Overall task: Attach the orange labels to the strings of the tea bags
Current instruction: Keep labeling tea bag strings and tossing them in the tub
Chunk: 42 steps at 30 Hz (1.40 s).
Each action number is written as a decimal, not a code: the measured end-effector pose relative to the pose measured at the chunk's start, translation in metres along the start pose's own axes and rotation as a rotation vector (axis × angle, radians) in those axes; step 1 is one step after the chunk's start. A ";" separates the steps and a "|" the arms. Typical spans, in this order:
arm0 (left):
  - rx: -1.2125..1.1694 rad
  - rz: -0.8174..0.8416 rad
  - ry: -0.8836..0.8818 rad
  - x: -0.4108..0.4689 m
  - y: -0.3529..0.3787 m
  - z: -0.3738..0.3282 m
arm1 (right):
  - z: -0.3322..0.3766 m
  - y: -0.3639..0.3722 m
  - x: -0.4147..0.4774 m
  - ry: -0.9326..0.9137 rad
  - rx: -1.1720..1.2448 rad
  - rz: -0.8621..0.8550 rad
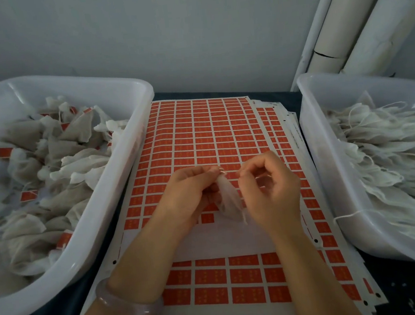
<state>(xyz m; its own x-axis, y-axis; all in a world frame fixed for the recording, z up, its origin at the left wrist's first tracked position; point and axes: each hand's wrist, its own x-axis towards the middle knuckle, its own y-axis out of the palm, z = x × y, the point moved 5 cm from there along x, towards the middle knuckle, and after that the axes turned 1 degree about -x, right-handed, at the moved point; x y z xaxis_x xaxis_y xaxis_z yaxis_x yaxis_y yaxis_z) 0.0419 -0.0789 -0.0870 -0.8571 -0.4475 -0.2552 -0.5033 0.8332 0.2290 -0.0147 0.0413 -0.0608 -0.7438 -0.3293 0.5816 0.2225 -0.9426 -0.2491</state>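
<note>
Fingers curled: left hand (192, 191) pinches bag (227, 200), right hand (269, 187) apparently its string; we keep it taut, centring the label (208, 218).

The label sheet (199, 138) is white, printed with a tight grid of orange rectangles. Each rectangle carries faint paler marks too small to read, and a bare white band crosses the sheet's near part. Small black dots (114, 262) mark its margins. Left of the sheet, a translucent white bin (135, 118) holds beige-grey tea bags (74, 134) flecked with orange labels (28, 196). Right of it, a matching bin (321, 147) holds whiter bags (388, 141) with white strings (352, 213). Over the sheet is one sheer white tea bag (227, 198). The table (413, 280) is dark navy, and the bracelet (123, 300) by the sheet's near left corner is translucent pale pink. Beyond the sheet, the wall (165, 35) is pale grey and the pipes (355, 18) are cream-white.
</note>
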 end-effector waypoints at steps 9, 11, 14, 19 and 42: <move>0.120 -0.058 0.055 0.002 -0.004 0.000 | -0.002 0.004 0.001 -0.082 -0.110 0.096; 0.138 -0.066 0.057 0.002 -0.003 -0.001 | -0.005 0.002 0.001 0.004 -0.079 0.078; 0.139 -0.050 0.066 0.002 -0.002 -0.001 | -0.006 0.007 -0.001 0.099 0.006 0.139; 0.139 -0.033 0.077 0.003 -0.003 0.001 | -0.006 0.013 -0.002 0.081 -0.009 0.212; 0.575 -0.047 0.618 -0.006 0.003 -0.020 | -0.012 0.004 0.001 0.225 -0.009 0.157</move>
<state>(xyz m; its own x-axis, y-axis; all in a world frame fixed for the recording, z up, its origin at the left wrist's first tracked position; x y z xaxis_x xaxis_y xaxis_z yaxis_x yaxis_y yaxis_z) 0.0437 -0.0805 -0.0661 -0.8272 -0.4434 0.3452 -0.5486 0.7700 -0.3257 -0.0223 0.0376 -0.0709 -0.8221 -0.4500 0.3487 0.3416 -0.8799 -0.3302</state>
